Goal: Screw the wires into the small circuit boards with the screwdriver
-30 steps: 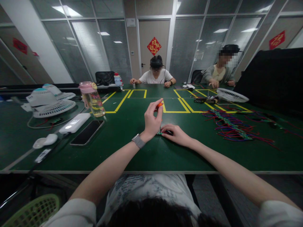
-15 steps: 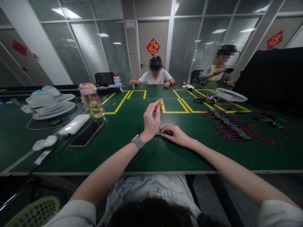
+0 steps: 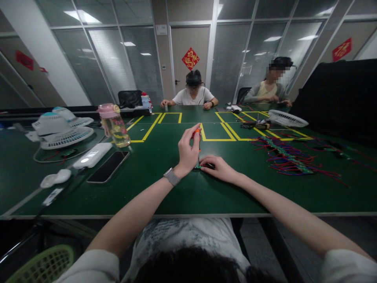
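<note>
My left hand is closed around the orange handle of a screwdriver, held upright. Its thin shaft points down at a small green circuit board on the table; whether the tip touches it I cannot make out. My right hand rests low on the table, its fingertips pressed at the right end of the board. A dark piece shows under those fingers, too small to name.
Right of my hands lies a row of circuit boards with red and blue wires. A phone, a power bank, a bottle and a white fan stand to the left. Two people sit across the green table.
My hands stay nearly in place, with the screwdriver handle turned slightly in my left fingers. The person at the far right has lowered a raised hand to the table.
</note>
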`<state>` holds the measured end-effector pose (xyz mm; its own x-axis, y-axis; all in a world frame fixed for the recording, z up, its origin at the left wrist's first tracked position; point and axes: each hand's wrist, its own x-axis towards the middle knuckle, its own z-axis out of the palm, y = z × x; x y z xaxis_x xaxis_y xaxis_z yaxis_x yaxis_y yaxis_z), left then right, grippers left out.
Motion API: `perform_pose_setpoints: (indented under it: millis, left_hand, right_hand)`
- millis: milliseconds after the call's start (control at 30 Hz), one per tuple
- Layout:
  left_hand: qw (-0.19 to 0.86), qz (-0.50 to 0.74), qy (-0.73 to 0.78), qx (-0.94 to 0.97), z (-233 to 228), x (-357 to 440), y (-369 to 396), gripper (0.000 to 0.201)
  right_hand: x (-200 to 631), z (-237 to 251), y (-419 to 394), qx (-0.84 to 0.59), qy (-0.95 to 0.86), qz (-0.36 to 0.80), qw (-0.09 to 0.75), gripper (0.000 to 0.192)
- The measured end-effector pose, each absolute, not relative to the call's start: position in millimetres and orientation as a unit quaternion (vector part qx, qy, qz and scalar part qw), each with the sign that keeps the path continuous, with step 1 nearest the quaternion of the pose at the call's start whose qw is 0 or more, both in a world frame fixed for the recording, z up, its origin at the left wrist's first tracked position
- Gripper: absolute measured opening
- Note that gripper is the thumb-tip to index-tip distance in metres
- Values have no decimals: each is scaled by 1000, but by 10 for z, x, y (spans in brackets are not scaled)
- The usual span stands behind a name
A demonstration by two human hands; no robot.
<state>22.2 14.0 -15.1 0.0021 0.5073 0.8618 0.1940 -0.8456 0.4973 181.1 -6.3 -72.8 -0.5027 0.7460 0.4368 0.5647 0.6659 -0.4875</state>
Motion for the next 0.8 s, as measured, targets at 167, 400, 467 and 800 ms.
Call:
perform_pose_setpoints:
  millis: [167, 400, 467, 800]
  left_hand:
    - [63, 666, 270, 692, -132, 222, 129, 18]
    - [136, 653, 232, 708, -145, 228, 135, 30]
    - [132, 660, 238, 700, -137, 230, 129, 27]
    - [112, 647, 249, 712, -128, 222, 133, 27]
  right_hand:
    - [1807, -721, -66, -383, -856, 142, 318, 11]
    - [1805, -720, -65, -383, -856, 141, 317, 11]
    - [1805, -716, -68, -382, -857, 140, 317, 11]
    - [1805, -704, -79, -386, -855, 138, 317, 11]
